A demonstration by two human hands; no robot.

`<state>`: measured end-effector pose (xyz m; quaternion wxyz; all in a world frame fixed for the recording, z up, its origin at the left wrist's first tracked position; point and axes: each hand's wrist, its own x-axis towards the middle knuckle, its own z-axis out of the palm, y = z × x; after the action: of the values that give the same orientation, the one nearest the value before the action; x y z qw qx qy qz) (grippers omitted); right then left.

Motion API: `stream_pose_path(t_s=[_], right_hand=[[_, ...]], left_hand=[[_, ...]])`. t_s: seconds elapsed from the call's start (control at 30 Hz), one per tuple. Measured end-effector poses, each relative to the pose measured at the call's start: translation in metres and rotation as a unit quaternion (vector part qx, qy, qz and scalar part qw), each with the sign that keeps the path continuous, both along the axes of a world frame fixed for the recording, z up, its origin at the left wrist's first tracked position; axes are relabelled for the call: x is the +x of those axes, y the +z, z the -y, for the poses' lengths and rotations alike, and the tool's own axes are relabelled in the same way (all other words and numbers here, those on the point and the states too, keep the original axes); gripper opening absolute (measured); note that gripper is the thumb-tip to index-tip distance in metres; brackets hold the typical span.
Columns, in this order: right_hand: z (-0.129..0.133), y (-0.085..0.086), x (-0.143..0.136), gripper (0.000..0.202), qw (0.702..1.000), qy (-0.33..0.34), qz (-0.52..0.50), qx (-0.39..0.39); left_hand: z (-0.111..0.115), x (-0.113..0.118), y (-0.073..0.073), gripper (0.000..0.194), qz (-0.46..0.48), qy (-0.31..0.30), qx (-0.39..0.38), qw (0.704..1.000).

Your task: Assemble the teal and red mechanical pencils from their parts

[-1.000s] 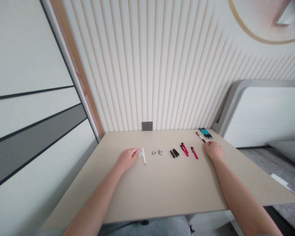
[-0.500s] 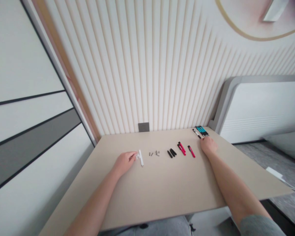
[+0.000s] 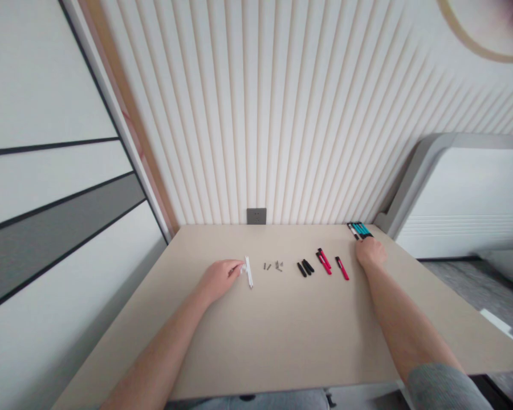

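Observation:
My left hand rests on the table at centre-left, fingers pinched at small clear-white pieces, just left of some thin white sticks. At the back right my right hand is closed at the lower end of a white-and-black pen, beside a row of blue-and-black pens. Between the hands lie small grey metal pieces, several black caps or barrels, two touching red pens and a separate red pen.
The beige table meets a ribbed wall with a dark socket. A white cabinet stands at the left. On the right are a grey-and-white headboard and a bed with a pillow.
The view has shifted slightly. The white-and-black pen now lies closer alongside the blue pens, with my right hand still at its lower end. My left hand has hardly moved.

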<state>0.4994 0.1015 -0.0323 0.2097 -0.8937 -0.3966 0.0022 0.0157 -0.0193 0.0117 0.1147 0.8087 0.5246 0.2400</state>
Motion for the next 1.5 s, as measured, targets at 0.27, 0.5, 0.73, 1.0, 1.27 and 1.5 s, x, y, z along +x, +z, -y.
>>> stream_pose_path(t_s=[0.27,0.5,0.73,1.0,1.27,1.5], right_hand=[[-0.001,0.002,0.0,0.04,1.0,0.003,0.0,-0.01],[0.009,0.003,-0.005,0.044,1.0,0.017,0.025,0.002],[0.028,0.043,-0.071,0.039,0.975,0.193,0.064,0.09],[0.082,0.06,-0.201,0.029,0.862,0.473,0.127,0.13],[0.087,0.039,-0.144,0.029,0.911,0.392,0.09,0.092],[0.083,0.033,-0.115,0.031,0.954,0.285,0.077,0.053]], left_hand=[[0.002,0.001,0.0,0.031,-0.011,-0.005,0.005,1.0],[0.0,-0.002,-0.004,0.028,-0.006,-0.013,0.008,1.0],[-0.001,-0.001,-0.009,0.029,-0.013,-0.015,0.008,1.0],[0.001,-0.002,-0.004,0.031,-0.034,-0.015,-0.008,0.999],[0.001,-0.003,-0.004,0.029,-0.029,-0.032,0.003,0.999],[-0.001,-0.005,-0.006,0.031,-0.019,-0.043,0.015,0.999]])
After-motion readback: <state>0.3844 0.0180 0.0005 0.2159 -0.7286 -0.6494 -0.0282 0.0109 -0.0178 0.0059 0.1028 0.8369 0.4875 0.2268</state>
